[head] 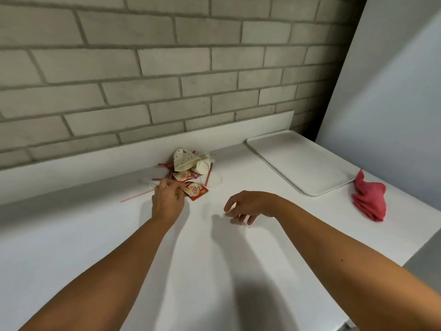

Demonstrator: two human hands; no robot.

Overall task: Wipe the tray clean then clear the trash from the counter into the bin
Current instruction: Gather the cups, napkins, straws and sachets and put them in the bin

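On the white counter [71, 235], close to the brick wall [167, 68], lies a small pile of trash. At the back of the pile is a crushed paper cup [185, 160] with small dots, lying on its side, and a crumpled white piece [204, 166] touches it on the right. In front of them are 2 red sachets: the rear sachet [182, 175] lies just under the cup, and the front sachet [196, 191] is tilted up at the near edge of the pile. Thin red stir sticks [137, 196] lie spread around and under the pile.

The left hand [167, 199] reaches to the pile with curled fingers and pinches the front sachet at its left edge. The right hand [243, 207] hovers low over the counter, just to the right of the pile, with loosely bent fingers and nothing in it.

The white tray [300, 163] lies flat at the right, near the grey side panel [393, 91], well apart from the trash. A pink cloth [370, 199] lies crumpled on the counter, just beside the near right corner of the tray.
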